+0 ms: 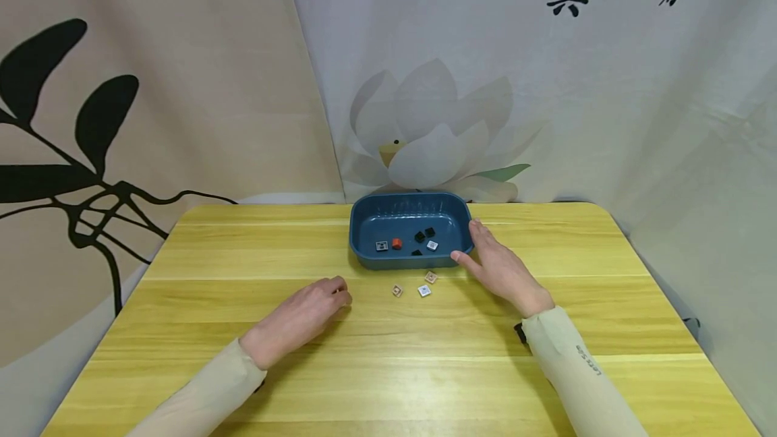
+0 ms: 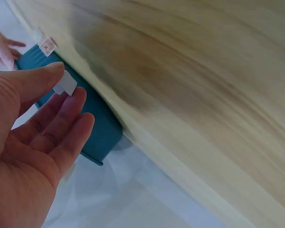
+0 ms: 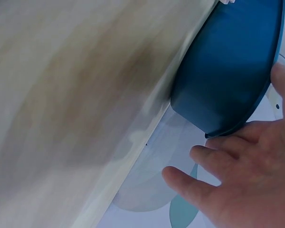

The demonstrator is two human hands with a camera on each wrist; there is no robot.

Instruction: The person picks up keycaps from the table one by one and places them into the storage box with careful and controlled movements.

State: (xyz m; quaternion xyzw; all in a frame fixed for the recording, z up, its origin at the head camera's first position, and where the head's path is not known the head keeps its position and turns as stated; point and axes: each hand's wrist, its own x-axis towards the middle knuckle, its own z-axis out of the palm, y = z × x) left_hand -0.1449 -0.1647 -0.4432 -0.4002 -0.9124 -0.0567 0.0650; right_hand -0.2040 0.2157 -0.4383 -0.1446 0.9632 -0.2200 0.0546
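Observation:
My left hand (image 1: 299,319) is over the table, left of the small pieces. Its thumb and fingertips pinch a small white keycap (image 2: 65,84), plain in the left wrist view and hidden by the fingers in the head view. A blue plastic basin (image 1: 410,264) stands at the table's back edge. My right hand (image 1: 505,272) touches its right front corner, thumb at the rim and fingers extended along the side. In front of the basin lie a white keycap (image 1: 424,291) and two pinkish ones, one nearer (image 1: 397,290), the other close to the basin wall.
Inside the basin lie several loose keycaps, among them a red one (image 1: 396,243), a white one (image 1: 432,245) and black ones (image 1: 419,237). The wooden table (image 1: 388,369) ends just behind the basin, where a printed curtain (image 1: 243,86) hangs.

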